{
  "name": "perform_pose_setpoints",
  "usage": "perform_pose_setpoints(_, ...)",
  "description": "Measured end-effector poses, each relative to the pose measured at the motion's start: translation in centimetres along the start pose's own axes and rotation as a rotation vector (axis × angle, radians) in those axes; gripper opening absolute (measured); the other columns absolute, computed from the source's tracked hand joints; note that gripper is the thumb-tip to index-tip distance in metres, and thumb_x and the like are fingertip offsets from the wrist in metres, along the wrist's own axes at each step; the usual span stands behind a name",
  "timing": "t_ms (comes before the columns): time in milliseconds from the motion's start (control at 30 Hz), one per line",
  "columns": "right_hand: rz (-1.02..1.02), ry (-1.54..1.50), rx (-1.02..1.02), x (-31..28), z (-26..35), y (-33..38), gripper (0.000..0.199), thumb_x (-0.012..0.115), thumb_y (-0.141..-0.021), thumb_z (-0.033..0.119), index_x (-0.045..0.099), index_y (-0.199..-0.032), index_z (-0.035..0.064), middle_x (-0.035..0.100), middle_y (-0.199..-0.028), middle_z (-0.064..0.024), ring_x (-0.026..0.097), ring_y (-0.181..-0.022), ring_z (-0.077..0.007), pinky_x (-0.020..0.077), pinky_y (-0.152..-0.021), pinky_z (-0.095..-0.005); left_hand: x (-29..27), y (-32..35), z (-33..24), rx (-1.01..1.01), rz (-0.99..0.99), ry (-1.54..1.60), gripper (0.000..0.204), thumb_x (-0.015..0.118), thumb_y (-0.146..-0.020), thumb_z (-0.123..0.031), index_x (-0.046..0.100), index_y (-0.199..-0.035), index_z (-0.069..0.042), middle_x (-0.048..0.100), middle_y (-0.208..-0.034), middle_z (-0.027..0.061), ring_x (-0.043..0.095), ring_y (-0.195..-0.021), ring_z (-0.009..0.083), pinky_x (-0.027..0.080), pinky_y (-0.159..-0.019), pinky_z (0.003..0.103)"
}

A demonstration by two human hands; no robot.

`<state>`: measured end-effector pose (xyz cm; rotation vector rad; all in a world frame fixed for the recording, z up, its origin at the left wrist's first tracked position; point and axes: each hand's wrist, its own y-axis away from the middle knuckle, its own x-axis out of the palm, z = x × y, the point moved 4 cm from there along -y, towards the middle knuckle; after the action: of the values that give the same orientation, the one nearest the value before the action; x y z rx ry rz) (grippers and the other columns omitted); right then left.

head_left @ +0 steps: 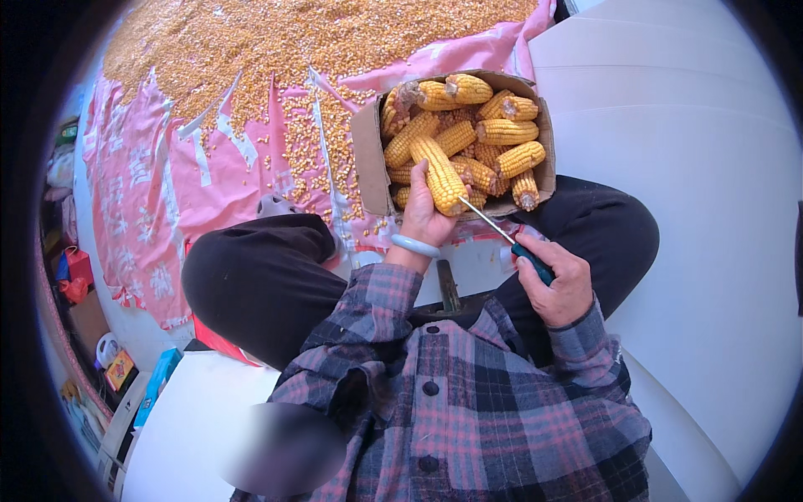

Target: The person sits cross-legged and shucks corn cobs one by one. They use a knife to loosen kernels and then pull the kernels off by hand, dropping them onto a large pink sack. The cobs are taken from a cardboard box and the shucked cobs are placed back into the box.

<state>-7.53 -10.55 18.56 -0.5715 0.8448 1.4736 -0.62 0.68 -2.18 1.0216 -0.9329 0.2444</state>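
Note:
An ear of yellow corn (440,177) lies across my left hand (425,219), whose fingers wrap round it from below and the side. My right hand (559,283) grips the dark green handle of a screwdriver (492,224). The metal shaft points up and to the left, and its tip meets the near end of the ear. Just beyond both hands stands an open cardboard box (369,159) full of corn ears (508,131), some with husk stubs at their ends. Part of the box's near side is hidden behind my left hand and the ear.
Loose corn kernels (276,38) cover a pink printed sheet (150,201) on the floor, thickest at the far left. My knees flank the box. White panels (669,134) lie to the right. Assorted household goods (79,272) line the left edge.

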Motion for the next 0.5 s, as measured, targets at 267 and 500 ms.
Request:
perform_pose_setpoints(267,0.117,0.259,-0.071,-0.2,2.7,-0.8,0.030,0.063,-0.071,0.004,0.063,-0.101,0.0071,0.055,-0.073,-0.0117,0.058,-0.062,-0.0274,0.0465,-0.054,-0.0328,-0.5,-0.2,-0.4,-0.006,0.006,-0.007,0.047,0.048,-0.089,-0.048,0.047,-0.105,-0.004,0.060,-0.082,0.0153,0.061,-0.070,0.0258,0.055,-0.064,0.037)
perform_pose_setpoints(500,0.095,0.294,-0.101,-0.3,3.9,-1.3,0.031,0.064,-0.070,0.003,0.063,-0.101,0.0080,0.053,-0.071,-0.0105,0.056,-0.058,-0.0262,0.0455,-0.051,-0.0324,0.1,0.2,-0.8,0.006,0.039,0.047,0.043,0.047,-0.090,-0.045,0.050,-0.102,-0.004,0.060,-0.082,0.0141,0.061,-0.071,0.0251,0.054,-0.065,0.037)
